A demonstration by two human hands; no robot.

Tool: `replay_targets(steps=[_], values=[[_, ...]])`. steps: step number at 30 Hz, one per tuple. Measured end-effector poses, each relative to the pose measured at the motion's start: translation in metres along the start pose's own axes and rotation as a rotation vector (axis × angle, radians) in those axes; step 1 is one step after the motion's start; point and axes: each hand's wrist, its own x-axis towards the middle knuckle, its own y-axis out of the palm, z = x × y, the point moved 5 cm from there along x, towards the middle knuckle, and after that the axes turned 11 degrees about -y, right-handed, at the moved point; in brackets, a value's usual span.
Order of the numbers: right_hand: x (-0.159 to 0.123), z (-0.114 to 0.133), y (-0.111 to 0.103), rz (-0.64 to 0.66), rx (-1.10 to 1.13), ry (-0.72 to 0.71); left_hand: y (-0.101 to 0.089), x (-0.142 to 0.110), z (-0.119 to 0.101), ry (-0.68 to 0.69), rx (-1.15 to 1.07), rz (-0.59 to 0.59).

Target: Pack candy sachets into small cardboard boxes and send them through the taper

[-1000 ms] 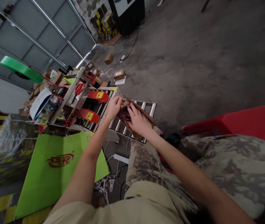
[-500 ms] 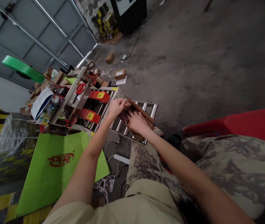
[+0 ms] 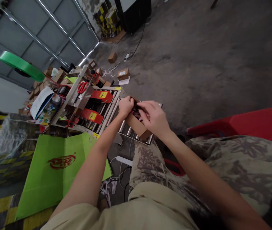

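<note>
The left hand (image 3: pixel 126 106) curls over the left end of an open cardboard box (image 3: pixel 138 126) on metal rollers (image 3: pixel 123 127) — the right hand (image 3: pixel 154 117) bends above its opening. Left stands a machine (image 3: pixel 70 95) with red guides (image 3: pixel 108 97); nearer left, a green sheet (image 3: pixel 41 182) — red lettering (image 3: pixel 62 162) on it; far, a small carton (image 3: pixel 123 75).

The shirt (image 3: pixel 155 207) is plain khaki, and its left sleeve (image 3: pixel 73 217) ends above the elbow. The loose trousers (image 3: pixel 242 156) are pale beige, printed all over with large grey-brown flowers and leaves. The forearms (image 3: pixel 85 175), left hand (image 3: pixel 125 106) and right hand (image 3: pixel 155 119) are bare.
</note>
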Motion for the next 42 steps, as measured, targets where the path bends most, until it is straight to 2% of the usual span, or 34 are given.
replay_targets(steps=[2, 5, 8, 11, 14, 16, 17, 18, 20, 22, 23, 25, 28, 30, 32, 35, 38, 40, 42], values=[[-0.001, -0.014, -0.006, 0.043, -0.111, 0.15, 0.006, 0.001, 0.004, -0.032, -0.082, -0.099], [-0.018, -0.023, 0.015, 0.314, -0.141, 0.336, 0.012, 0.009, 0.02, -0.109, -0.303, -0.191], [-0.043, -0.007, 0.047, 0.566, -0.177, 0.333, 0.017, 0.022, 0.037, -0.165, -0.622, -0.199], [-0.059, 0.01, 0.062, 0.659, -0.326, 0.279, 0.018, 0.03, 0.046, -0.191, -0.868, -0.22], [-0.063, 0.015, 0.066, 0.7, -0.373, 0.254, 0.012, 0.021, 0.043, -0.147, -0.946, -0.286], [-0.062, 0.012, 0.065, 0.706, -0.366, 0.265, 0.006, 0.0, 0.038, -0.09, -0.904, -0.309], [-0.06, 0.009, 0.065, 0.7, -0.353, 0.277, 0.003, -0.015, 0.034, -0.039, -0.851, -0.281], [-0.059, 0.005, 0.065, 0.688, -0.328, 0.291, 0.002, -0.032, 0.028, 0.037, -0.78, -0.214], [-0.058, -0.006, 0.064, 0.641, -0.202, 0.279, 0.003, -0.074, 0.015, 0.265, -0.579, 0.004], [-0.062, -0.017, 0.063, 0.598, 0.066, 0.195, 0.005, -0.118, 0.006, 0.501, -0.33, 0.196], [-0.066, -0.024, 0.062, 0.586, 0.238, 0.155, 0.006, -0.137, 0.004, 0.582, -0.211, 0.247], [-0.08, -0.04, 0.057, 0.536, 0.555, 0.175, 0.005, -0.161, 0.003, 0.656, -0.024, 0.268], [-0.109, -0.073, 0.041, 0.309, 0.727, 0.46, 0.007, -0.169, 0.0, 0.62, 0.114, 0.209], [-0.129, -0.089, 0.026, 0.155, 0.694, 0.612, 0.013, -0.162, -0.004, 0.542, 0.145, 0.148], [-0.146, -0.096, 0.01, 0.073, 0.651, 0.692, 0.02, -0.147, -0.004, 0.441, 0.156, 0.092], [-0.168, -0.1, -0.015, 0.0, 0.589, 0.776, 0.026, -0.105, 0.011, 0.26, 0.177, 0.035], [-0.191, -0.104, -0.038, -0.052, 0.533, 0.835, 0.011, -0.039, 0.055, 0.065, 0.216, -0.007], [-0.206, -0.105, -0.052, -0.098, 0.492, 0.86, -0.013, 0.004, 0.094, -0.051, 0.226, -0.026], [-0.22, -0.099, -0.066, -0.155, 0.432, 0.882, -0.036, 0.032, 0.126, -0.094, 0.204, 0.027]])
